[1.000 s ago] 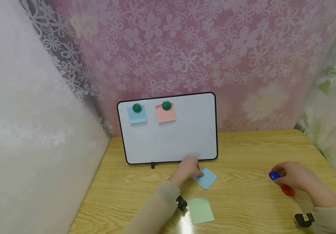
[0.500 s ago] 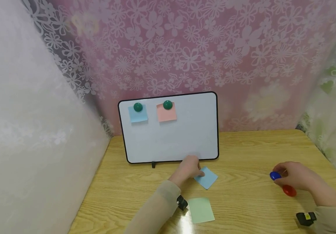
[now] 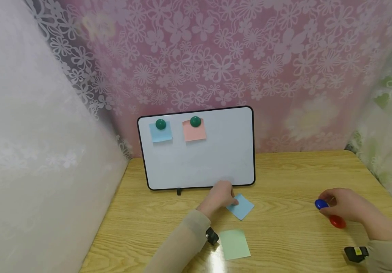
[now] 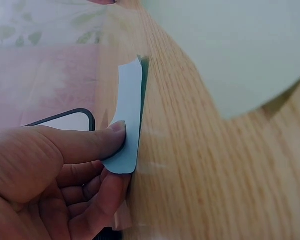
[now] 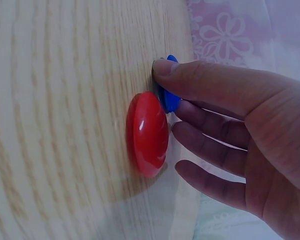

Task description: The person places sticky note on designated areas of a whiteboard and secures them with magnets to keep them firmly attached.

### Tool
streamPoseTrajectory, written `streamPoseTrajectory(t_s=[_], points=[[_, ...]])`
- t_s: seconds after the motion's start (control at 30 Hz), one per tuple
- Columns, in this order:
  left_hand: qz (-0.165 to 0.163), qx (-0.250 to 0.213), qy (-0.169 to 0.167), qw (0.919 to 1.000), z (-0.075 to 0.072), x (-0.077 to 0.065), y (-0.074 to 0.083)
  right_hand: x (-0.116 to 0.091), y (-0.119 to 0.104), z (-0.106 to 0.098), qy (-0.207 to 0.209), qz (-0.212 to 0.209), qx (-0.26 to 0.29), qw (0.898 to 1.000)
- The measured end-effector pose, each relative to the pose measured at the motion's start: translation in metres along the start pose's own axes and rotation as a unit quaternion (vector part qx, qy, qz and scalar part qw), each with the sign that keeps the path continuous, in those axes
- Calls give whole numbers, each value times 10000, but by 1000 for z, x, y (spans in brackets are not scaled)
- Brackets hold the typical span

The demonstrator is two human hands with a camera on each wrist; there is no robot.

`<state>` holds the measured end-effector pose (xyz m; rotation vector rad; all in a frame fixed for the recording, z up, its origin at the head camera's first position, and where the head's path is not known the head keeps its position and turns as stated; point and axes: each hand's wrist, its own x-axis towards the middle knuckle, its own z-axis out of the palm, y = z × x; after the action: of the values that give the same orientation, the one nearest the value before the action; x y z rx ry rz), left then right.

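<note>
My left hand (image 3: 219,197) pinches a blue sticky note (image 3: 241,208) by its corner, just in front of the whiteboard. In the left wrist view the thumb lies over the blue note (image 4: 126,110) with the fingers beneath it. My right hand (image 3: 345,206), at the right of the table, pinches a round blue magnet (image 3: 320,204) between thumb and fingers. A domed red magnet (image 3: 337,222) lies on the wood close under that hand. Seen from the right wrist, the red magnet (image 5: 149,134) stands in front of the partly hidden blue one (image 5: 172,100).
A black-framed whiteboard (image 3: 216,163) leans upright at the back, bearing a blue note (image 3: 161,135) and a pink note (image 3: 194,133) under green magnets (image 3: 195,121). A pale green sticky note (image 3: 235,244) lies near the left forearm. Flowered curtains (image 3: 216,57) surround the wooden table (image 3: 284,242).
</note>
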<state>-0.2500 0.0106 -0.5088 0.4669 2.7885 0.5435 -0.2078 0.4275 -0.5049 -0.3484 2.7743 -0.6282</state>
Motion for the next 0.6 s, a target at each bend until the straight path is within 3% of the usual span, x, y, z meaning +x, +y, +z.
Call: streamPoseTrajectory(t_s=[0.6], points=[[124,-351,36,9993,6,4,-9,0,1,1,-13,-1,52,10000]])
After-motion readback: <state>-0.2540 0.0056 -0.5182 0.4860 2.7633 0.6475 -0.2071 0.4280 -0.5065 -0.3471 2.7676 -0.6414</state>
